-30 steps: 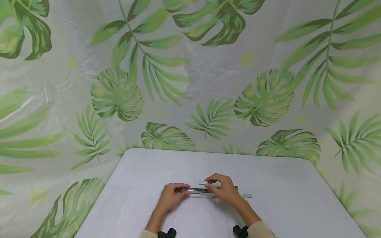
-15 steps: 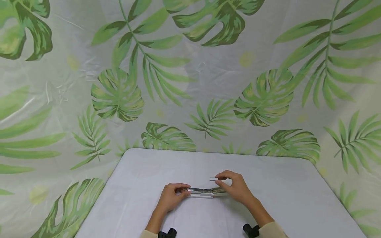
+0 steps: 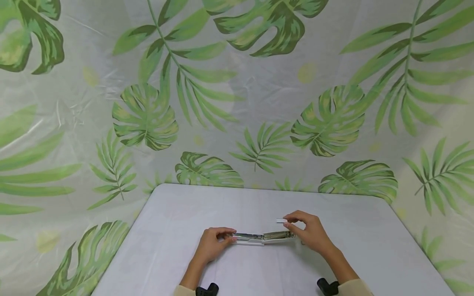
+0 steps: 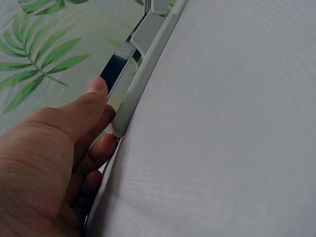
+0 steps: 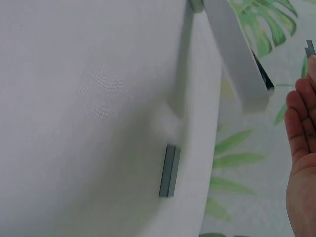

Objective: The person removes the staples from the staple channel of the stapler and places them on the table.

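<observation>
1. Stapler [image 3: 255,237], unfolded into two long sections, lay just right of bottom centre in the head view, its metal parts showing above white edges. Its right section slanted slightly upward toward the right of the frame.
2. The left hand [image 3: 214,244] gripped the stapler's left end. In the left wrist view its thumb pressed a dark metal part, while its fingers met the end of the white base below.
3. The right hand [image 3: 311,232], at the lower right of centre in the head view, pinched a small pale strip [image 3: 281,220] between thumb and fingers — this sat above the stapler's right section in the frame, apart from it.
4. A second strip [image 5: 170,170], grey with a lengthwise line, lay on the table [image 3: 192,213]; the right wrist view showed it below centre, well apart from the right hand at the right edge.
5. Leaf-printed sheeting [image 3: 259,98] filled the upper part of the head view — beige sleeves [image 3: 355,287] and black wrist devices [image 3: 207,290] showed along its bottom edge.
</observation>
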A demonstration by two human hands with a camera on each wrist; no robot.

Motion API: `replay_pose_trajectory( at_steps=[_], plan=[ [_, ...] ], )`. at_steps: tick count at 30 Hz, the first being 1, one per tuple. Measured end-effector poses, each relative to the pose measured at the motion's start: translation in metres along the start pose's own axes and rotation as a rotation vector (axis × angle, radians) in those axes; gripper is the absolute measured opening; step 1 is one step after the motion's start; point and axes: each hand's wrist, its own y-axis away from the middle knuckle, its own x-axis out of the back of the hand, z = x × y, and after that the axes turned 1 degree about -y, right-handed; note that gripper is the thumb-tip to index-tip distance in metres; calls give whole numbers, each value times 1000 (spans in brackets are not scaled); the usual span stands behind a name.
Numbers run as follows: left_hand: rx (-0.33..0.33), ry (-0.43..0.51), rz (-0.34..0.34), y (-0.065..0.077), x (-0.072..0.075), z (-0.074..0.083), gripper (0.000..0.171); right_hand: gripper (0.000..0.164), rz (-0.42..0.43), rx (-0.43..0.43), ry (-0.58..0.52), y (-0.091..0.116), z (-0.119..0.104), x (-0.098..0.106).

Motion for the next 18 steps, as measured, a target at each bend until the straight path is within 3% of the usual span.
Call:
replay_pose_trajectory(
  at_steps=[18],
  plan=[
    [10, 3, 9, 0, -1, 1, 23, 20, 36, -71, 111, 24, 32, 47]
  ],
)
